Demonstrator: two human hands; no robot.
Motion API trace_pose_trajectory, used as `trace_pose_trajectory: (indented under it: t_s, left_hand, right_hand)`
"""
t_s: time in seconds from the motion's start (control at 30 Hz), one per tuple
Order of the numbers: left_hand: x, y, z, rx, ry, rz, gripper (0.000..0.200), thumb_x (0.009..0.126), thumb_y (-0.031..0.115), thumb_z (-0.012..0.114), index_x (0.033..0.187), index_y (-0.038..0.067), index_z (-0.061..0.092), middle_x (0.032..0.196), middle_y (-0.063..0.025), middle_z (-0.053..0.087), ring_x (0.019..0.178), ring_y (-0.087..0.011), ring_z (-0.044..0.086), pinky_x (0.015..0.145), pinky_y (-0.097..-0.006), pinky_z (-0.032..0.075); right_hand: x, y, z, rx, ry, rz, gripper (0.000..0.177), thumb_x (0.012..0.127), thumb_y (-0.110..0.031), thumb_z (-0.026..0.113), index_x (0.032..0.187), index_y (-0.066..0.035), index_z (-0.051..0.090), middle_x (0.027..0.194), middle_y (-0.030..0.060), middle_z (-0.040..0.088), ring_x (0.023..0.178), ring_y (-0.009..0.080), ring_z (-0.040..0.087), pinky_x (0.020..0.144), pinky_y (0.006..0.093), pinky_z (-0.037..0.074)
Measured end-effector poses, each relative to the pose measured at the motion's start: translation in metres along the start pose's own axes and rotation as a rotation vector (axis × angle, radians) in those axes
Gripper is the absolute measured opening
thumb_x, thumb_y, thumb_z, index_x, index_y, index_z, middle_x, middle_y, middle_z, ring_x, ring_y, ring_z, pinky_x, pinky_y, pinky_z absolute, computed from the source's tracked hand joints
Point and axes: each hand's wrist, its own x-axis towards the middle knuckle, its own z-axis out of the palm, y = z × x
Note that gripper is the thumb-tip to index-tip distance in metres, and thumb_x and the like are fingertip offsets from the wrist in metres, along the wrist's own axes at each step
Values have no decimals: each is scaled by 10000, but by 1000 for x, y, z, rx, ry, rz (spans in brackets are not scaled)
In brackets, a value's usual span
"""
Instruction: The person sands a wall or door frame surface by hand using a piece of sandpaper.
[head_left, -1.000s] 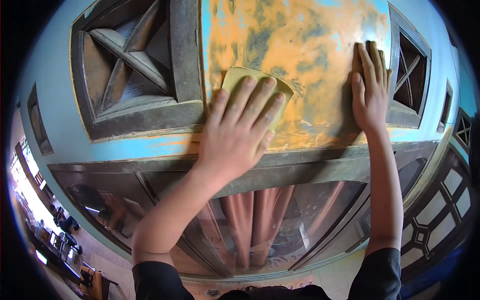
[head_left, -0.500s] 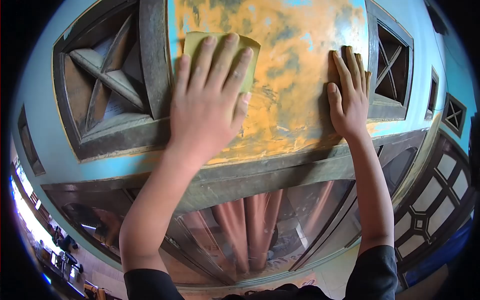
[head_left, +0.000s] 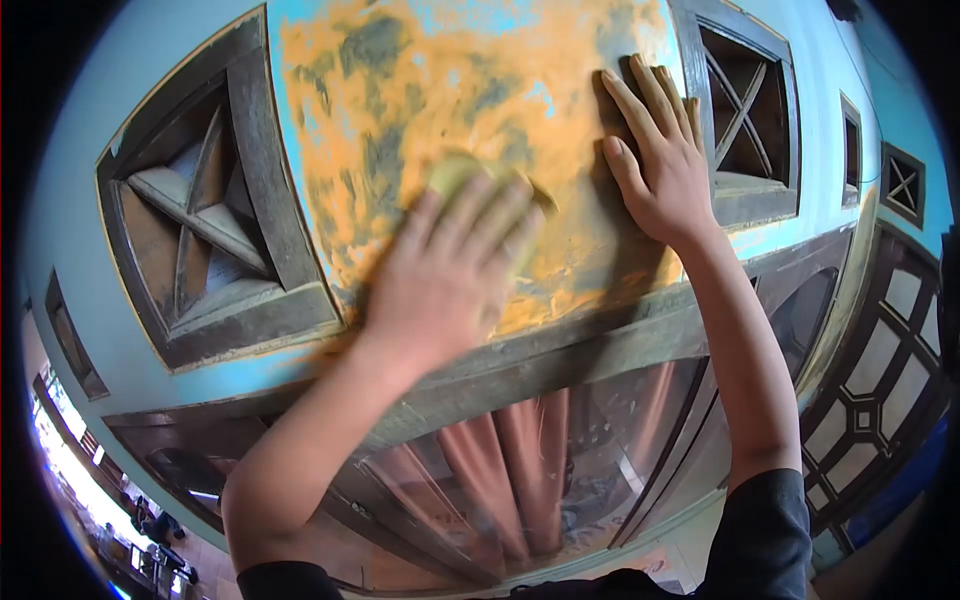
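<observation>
A yellow-green sheet of sandpaper [head_left: 453,171] lies under the fingers of my left hand [head_left: 435,270], which presses it to the wall. Motion blurs those fingers and the sheet, and much of the sheet is hidden beneath them. The wall panel [head_left: 350,150] is mottled with orange, grey and patches of light blue. Up and to the right, my right hand [head_left: 668,175] rests on the panel near its right edge, fingers stretched out and thumb apart, holding nothing.
Dark wooden vent frames with crossed bars flank the panel, one at the left [head_left: 205,215] and one at the right [head_left: 745,110]. Below runs a wooden beam [head_left: 600,335], above glass with a brownish-pink curtain [head_left: 515,470]. A panelled door [head_left: 870,390] stands far right.
My left hand has swept down and to the right across the panel with the sandpaper. The view has shifted; my right hand still rests near the panel's right edge.
</observation>
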Motion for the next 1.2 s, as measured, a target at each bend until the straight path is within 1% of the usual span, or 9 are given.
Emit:
trace_pose_trajectory:
  t_s: [0.13, 0.27, 0.43, 0.67, 0.7, 0.8, 0.93, 1.13, 1.2]
  left_hand:
    - [29, -24, -16, 195, 14, -19, 630, 1018, 395, 482, 1613, 233, 349, 1692, -35, 290, 1560, -270, 252, 1271, -520, 174]
    - [82, -63, -26, 349, 317, -275, 580, 1042, 354, 435, 1600, 210, 374, 1674, -52, 325, 1553, -284, 264, 1273, -503, 186]
    - [91, 10, 2, 120, 181, -22, 624, 998, 390, 496, 1583, 192, 403, 1651, -71, 364, 1534, -282, 303, 1252, -539, 217]
    - [135, -78, -24, 368, 409, -260, 607, 1033, 351, 439, 1601, 156, 356, 1666, -104, 324, 1553, -320, 254, 1272, -526, 185]
    - [136, -66, -19, 384, 406, -267, 624, 1038, 368, 423, 1609, 134, 333, 1673, -105, 307, 1557, -321, 244, 1274, -526, 176]
    - [127, -20, -11, 328, 271, -220, 645, 1030, 386, 430, 1610, 122, 331, 1685, -101, 282, 1558, -320, 239, 1268, -532, 183]
    - [115, 9, -11, 223, 118, -106, 644, 1006, 381, 471, 1608, 187, 346, 1684, -86, 288, 1552, -322, 254, 1254, -547, 203]
    - [160, -122, -30, 405, 485, -274, 610, 1055, 401, 412, 1632, 235, 299, 1692, -72, 280, 1572, -311, 214, 1270, -549, 157]
    - [179, -112, -47, 418, 312, -483, 615, 1055, 335, 363, 1629, 135, 274, 1704, -117, 220, 1581, -322, 159, 1294, -479, 106]
  right_hand:
    - [26, 6, 8, 3, 71, 16, 549, 1026, -335, 495, 1568, -273, 429, 1643, 78, 371, 1530, 333, 300, 1251, 570, 159]
    - [19, 6, 8, 16, 79, 50, 543, 1041, -293, 481, 1577, -248, 409, 1637, 64, 383, 1528, 317, 313, 1237, 613, 153]
    - [14, 12, 8, 69, 103, 66, 536, 1051, -262, 491, 1574, -186, 403, 1625, 71, 394, 1530, 314, 311, 1210, 674, 162]
    - [42, 18, 13, 26, 110, 2, 528, 1050, -284, 489, 1565, -191, 418, 1619, 80, 398, 1526, 317, 312, 1212, 672, 177]
    - [59, 24, 15, 25, 142, -18, 534, 1047, -316, 487, 1564, -200, 423, 1614, 85, 408, 1524, 326, 311, 1208, 660, 196]
    - [113, 35, 16, -9, 211, -34, 501, 1068, -294, 396, 1518, -82, 452, 1609, 173, 398, 1511, 369, 320, 1247, 534, 221]
    - [131, 36, 14, 40, 170, 16, 539, 1071, -309, 367, 1554, -69, 392, 1643, 169, 340, 1545, 349, 258, 1267, 552, 159]
    - [126, 42, 18, 66, 204, -17, 518, 1071, -292, 376, 1533, -62, 424, 1620, 173, 378, 1529, 353, 295, 1263, 542, 184]
    - [125, 46, 22, 72, 232, -38, 511, 1072, -290, 377, 1524, -60, 436, 1611, 176, 391, 1521, 355, 311, 1262, 539, 193]
